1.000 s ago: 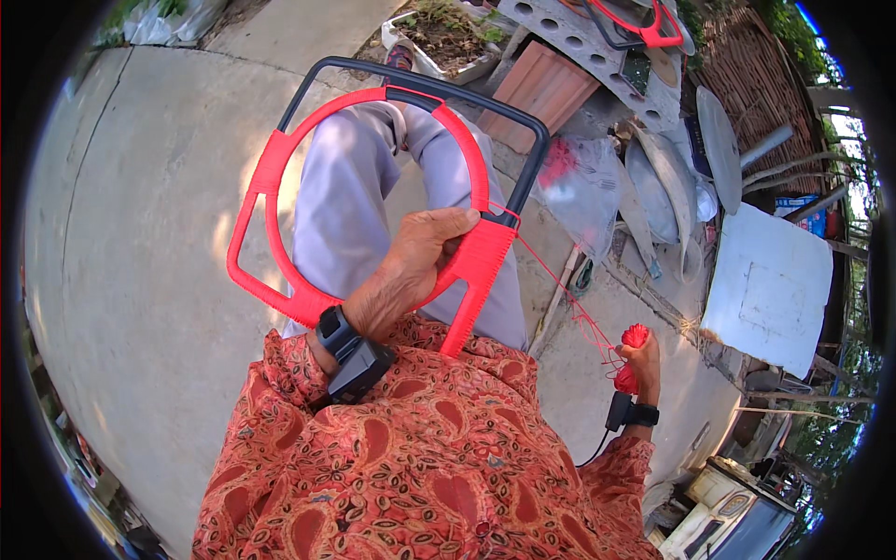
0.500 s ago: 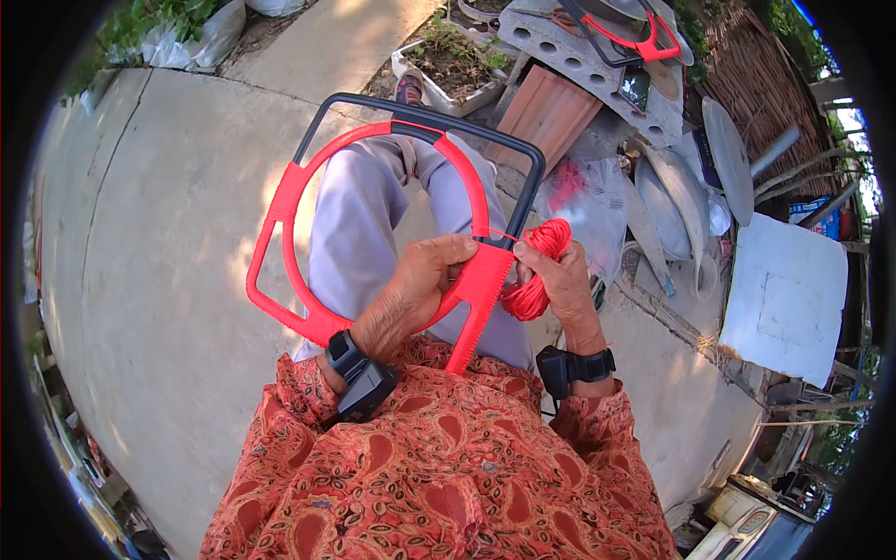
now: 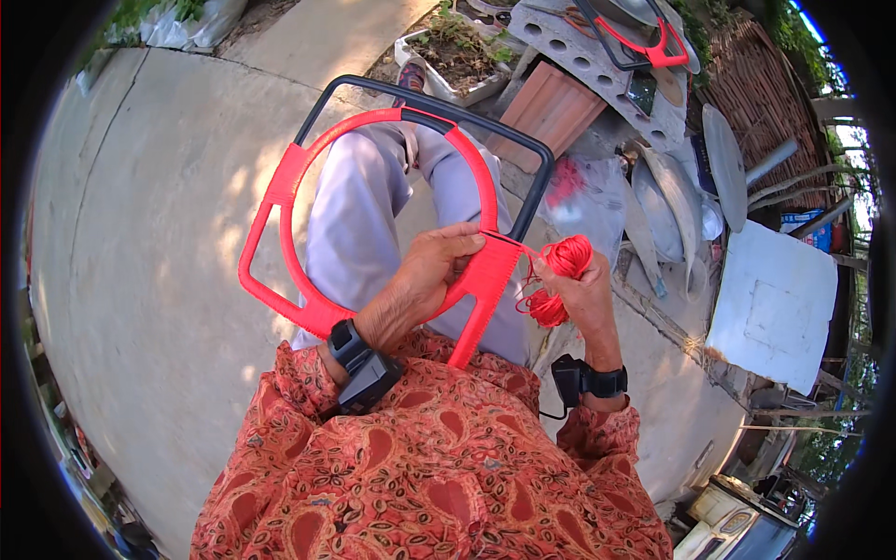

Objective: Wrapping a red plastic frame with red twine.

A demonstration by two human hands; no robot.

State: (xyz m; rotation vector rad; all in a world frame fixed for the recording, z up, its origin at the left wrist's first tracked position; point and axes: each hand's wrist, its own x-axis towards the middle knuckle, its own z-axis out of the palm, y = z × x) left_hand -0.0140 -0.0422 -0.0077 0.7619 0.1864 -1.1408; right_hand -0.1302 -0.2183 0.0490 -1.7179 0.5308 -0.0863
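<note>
Across my lap lies a black frame [image 3: 534, 198] with a rounded rectangular outline and a ring inside it, largely wrapped in red cord. My left hand [image 3: 425, 275] grips the wrapped frame at the right side of the ring, thumb on top by the edge of the wrapping. In my right hand [image 3: 583, 297], just right of the frame, is a bundle of red cord [image 3: 567, 257]. A short strand runs from that bundle to the wrapped part. The far bar and a short stretch of the ring's top show bare black.
A similar red and black frame [image 3: 665, 51] rests on a perforated concrete slab [image 3: 569, 42] at the far right. Nearby are terracotta-coloured bricks [image 3: 551, 110], a planter [image 3: 467, 89], a clear plastic bag [image 3: 583, 201] and a white board [image 3: 775, 303]. Concrete ground [image 3: 168, 252] spreads left.
My right hand has moved slightly right, away from the frame, with the cord bundle, which hangs looser. The frame has shifted a little; my left hand keeps its grip.
</note>
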